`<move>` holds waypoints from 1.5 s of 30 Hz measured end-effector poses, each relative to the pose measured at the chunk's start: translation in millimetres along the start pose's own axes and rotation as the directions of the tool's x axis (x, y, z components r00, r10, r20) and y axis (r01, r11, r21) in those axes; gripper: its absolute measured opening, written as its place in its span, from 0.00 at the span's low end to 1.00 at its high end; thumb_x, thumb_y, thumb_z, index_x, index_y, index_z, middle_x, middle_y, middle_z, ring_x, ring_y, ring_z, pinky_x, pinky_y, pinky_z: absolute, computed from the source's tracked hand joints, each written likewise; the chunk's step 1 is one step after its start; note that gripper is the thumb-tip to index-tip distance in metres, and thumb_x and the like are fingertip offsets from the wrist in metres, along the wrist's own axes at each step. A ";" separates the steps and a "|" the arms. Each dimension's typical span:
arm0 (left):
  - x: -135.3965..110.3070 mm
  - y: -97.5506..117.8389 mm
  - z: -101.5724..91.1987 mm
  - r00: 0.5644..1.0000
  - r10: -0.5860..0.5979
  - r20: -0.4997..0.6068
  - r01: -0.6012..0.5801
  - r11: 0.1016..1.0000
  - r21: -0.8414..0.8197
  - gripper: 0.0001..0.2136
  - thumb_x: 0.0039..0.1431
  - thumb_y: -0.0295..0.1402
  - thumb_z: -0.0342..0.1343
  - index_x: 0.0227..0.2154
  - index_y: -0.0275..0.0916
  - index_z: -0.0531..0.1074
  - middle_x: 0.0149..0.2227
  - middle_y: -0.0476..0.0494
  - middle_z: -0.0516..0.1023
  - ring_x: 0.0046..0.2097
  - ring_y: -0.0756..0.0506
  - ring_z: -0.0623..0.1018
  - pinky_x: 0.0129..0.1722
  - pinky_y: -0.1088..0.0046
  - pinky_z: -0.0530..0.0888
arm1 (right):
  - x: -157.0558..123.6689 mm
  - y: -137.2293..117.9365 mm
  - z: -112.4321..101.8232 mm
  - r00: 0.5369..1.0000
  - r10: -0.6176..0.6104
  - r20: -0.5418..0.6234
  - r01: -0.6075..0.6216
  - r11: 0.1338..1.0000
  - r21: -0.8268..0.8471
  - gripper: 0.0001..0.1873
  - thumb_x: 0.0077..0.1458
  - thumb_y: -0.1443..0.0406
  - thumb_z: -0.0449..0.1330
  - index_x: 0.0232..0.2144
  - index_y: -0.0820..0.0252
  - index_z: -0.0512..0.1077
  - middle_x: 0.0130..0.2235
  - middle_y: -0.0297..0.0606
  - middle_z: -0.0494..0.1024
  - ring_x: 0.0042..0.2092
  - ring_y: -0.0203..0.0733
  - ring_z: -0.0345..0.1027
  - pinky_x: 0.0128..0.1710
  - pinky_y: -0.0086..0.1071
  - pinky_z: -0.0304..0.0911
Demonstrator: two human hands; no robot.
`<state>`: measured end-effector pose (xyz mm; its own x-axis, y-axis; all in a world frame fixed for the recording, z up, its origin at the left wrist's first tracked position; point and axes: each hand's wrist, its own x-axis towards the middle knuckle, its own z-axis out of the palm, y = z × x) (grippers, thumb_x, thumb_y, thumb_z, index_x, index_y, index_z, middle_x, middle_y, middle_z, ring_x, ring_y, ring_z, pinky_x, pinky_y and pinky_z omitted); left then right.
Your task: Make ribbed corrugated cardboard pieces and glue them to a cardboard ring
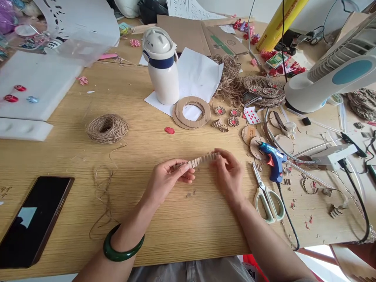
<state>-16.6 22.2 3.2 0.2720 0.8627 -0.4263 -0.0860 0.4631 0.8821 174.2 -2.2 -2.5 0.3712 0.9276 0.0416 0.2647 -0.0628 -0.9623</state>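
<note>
Both hands hold a narrow strip of corrugated cardboard (202,160) just above the wooden table, its ridged edge facing up. My left hand (167,178) pinches one end between thumb and fingers, and a dark green bangle (122,244) circles that wrist. My right hand (227,172) grips the other end. Just beyond the strip lie a few small cardboard rosettes (233,121) and a cardboard ring (191,112). A blue hot glue gun (272,160) rests to the right of my right hand, and green-handled scissors (267,199) lie below it.
A jute twine ball (107,128) and loose twine lie left, beside a black phone (33,221). A white insulated bottle (161,66) stands beyond the hands. A white fan (335,78), cardboard scraps, and the table's near edge bound the right and front.
</note>
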 end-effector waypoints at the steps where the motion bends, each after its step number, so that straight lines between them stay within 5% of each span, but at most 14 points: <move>1: -1.1 0.4 1.1 1.000 -0.002 0.006 0.001 1.000 0.021 0.15 0.55 0.42 0.65 0.37 0.33 0.78 0.33 0.41 0.83 0.31 0.46 0.82 0.34 0.69 0.81 | -1.9 -1.3 -0.3 0.991 -0.129 -0.021 0.126 0.986 -0.106 0.15 0.61 0.59 0.57 0.47 0.58 0.74 0.46 0.46 0.79 0.46 0.48 0.73 0.46 0.45 0.71; 4: -4.3 1.3 4.5 0.999 -0.013 0.048 0.009 0.995 0.096 0.14 0.55 0.42 0.65 0.37 0.35 0.78 0.31 0.43 0.83 0.30 0.46 0.82 0.34 0.70 0.80 | -7.1 -5.4 1.0 0.901 -0.405 0.153 0.433 0.861 -0.268 0.19 0.61 0.65 0.57 0.55 0.55 0.69 0.55 0.45 0.75 0.59 0.51 0.65 0.61 0.52 0.60; 8: -6.3 0.4 7.1 0.998 0.024 0.064 -0.035 0.983 0.178 0.12 0.55 0.41 0.64 0.37 0.38 0.79 0.34 0.45 0.83 0.34 0.45 0.82 0.37 0.72 0.80 | -9.5 -4.6 7.5 0.820 -0.439 0.367 0.530 0.825 -0.197 0.11 0.60 0.65 0.59 0.46 0.54 0.72 0.40 0.38 0.80 0.49 0.46 0.71 0.66 0.53 0.52; 10: -6.5 -0.5 7.3 0.998 0.053 0.044 -0.060 0.983 0.172 0.11 0.56 0.40 0.64 0.36 0.38 0.79 0.35 0.46 0.83 0.35 0.45 0.82 0.39 0.73 0.80 | -9.1 -2.0 9.8 0.844 -0.402 0.354 0.485 0.855 -0.184 0.03 0.60 0.64 0.60 0.38 0.55 0.73 0.32 0.34 0.77 0.40 0.42 0.71 0.65 0.50 0.54; 13: -7.2 -0.6 6.6 0.997 0.076 0.005 -0.076 0.986 0.147 0.10 0.57 0.39 0.64 0.35 0.37 0.78 0.36 0.45 0.84 0.36 0.46 0.83 0.40 0.72 0.80 | -8.9 0.8 10.3 0.910 -0.303 0.283 0.353 0.925 -0.143 0.05 0.61 0.64 0.59 0.31 0.55 0.71 0.29 0.32 0.75 0.37 0.41 0.70 0.61 0.47 0.60; 18: -8.8 0.2 5.9 0.989 0.149 -0.022 -0.145 0.981 0.130 0.11 0.60 0.40 0.61 0.35 0.35 0.79 0.34 0.43 0.84 0.33 0.46 0.83 0.37 0.72 0.81 | -12.1 -0.1 8.9 0.962 -0.104 0.254 0.130 0.988 -0.086 0.05 0.61 0.62 0.60 0.33 0.56 0.73 0.32 0.36 0.75 0.36 0.41 0.70 0.38 0.35 0.68; 23: -8.8 -1.7 9.8 0.991 0.136 -0.009 -0.135 0.989 0.060 0.11 0.61 0.39 0.61 0.35 0.36 0.80 0.34 0.44 0.84 0.34 0.45 0.83 0.35 0.72 0.82 | -12.6 -5.0 8.5 0.906 -0.363 0.217 0.393 0.912 -0.117 0.09 0.60 0.68 0.61 0.44 0.55 0.73 0.44 0.40 0.77 0.49 0.46 0.69 0.49 0.43 0.65; 29: -9.3 -5.0 14.3 0.993 0.115 0.021 -0.115 0.993 0.019 0.10 0.60 0.39 0.61 0.35 0.37 0.80 0.34 0.45 0.83 0.34 0.45 0.83 0.34 0.72 0.81 | -12.7 -7.8 9.1 0.822 -0.529 0.211 0.569 0.786 -0.241 0.09 0.56 0.70 0.65 0.39 0.54 0.73 0.45 0.42 0.77 0.49 0.48 0.67 0.50 0.47 0.63; 35: -7.8 -6.4 14.7 0.992 0.127 0.011 -0.127 0.992 0.005 0.10 0.60 0.39 0.61 0.32 0.37 0.80 0.32 0.45 0.83 0.34 0.46 0.82 0.36 0.72 0.81 | -12.0 -5.7 10.3 0.871 -0.456 0.185 0.481 0.867 -0.130 0.06 0.59 0.72 0.62 0.35 0.56 0.71 0.39 0.39 0.77 0.45 0.44 0.68 0.48 0.43 0.64; 40: -7.9 -3.3 12.3 0.991 0.122 -0.050 -0.122 0.993 0.003 0.10 0.61 0.39 0.61 0.32 0.37 0.78 0.30 0.47 0.82 0.31 0.48 0.82 0.36 0.73 0.80 | -13.1 1.4 9.3 0.977 -0.201 0.066 0.188 0.967 0.171 0.09 0.61 0.74 0.54 0.38 0.56 0.69 0.38 0.36 0.76 0.37 0.38 0.72 0.37 0.35 0.68; 45: -9.1 -2.9 11.8 0.990 0.126 -0.059 -0.125 0.992 0.019 0.10 0.61 0.39 0.61 0.31 0.37 0.78 0.29 0.47 0.82 0.30 0.48 0.81 0.35 0.74 0.79 | -14.2 -1.5 6.0 0.976 -0.200 0.087 0.186 0.971 0.148 0.15 0.55 0.79 0.50 0.25 0.57 0.67 0.24 0.29 0.67 0.27 0.34 0.61 0.30 0.31 0.59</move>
<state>-7.5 10.6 6.9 0.2019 0.9247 -0.3228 -0.1007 0.3475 0.9323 163.2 -13.0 -3.3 0.2318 0.9499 0.2096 0.1943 0.1659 -0.9668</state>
